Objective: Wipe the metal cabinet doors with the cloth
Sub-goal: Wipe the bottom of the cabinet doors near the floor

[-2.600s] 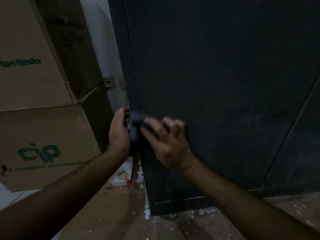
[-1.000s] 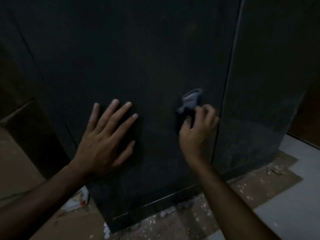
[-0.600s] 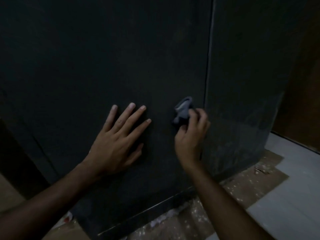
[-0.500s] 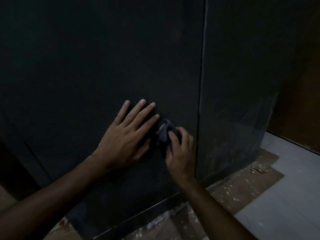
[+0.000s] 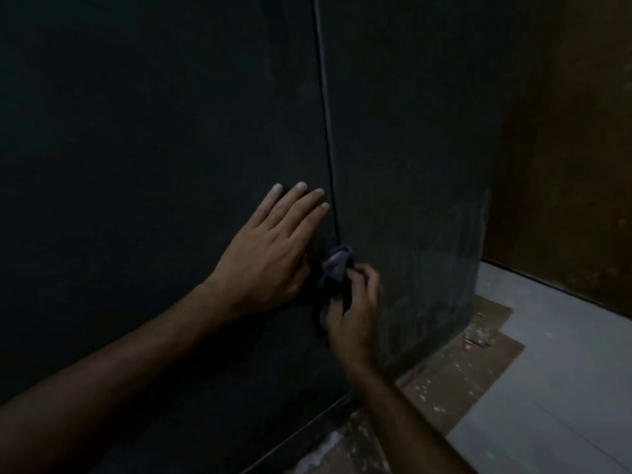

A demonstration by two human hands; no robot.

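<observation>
The right hand [image 5: 355,313] bunches the cloth [image 5: 337,268] in a closed grip against the cabinet doors [image 5: 171,148], seemingly at the seam; the left hand [image 5: 270,254] lies flat and empty, likely bracing.

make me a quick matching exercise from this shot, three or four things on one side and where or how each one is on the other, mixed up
Things
1. bare left hand
2. crumpled grey cloth
3. speckled brown cardboard sheet
4. dark vertical door seam

States
A. lies on the floor by the cabinet's foot
B. pressed flat, fingers spread
C. runs upward above the cloth
D. bunched in the right hand

Pairs: 1-B, 2-D, 3-A, 4-C
</observation>
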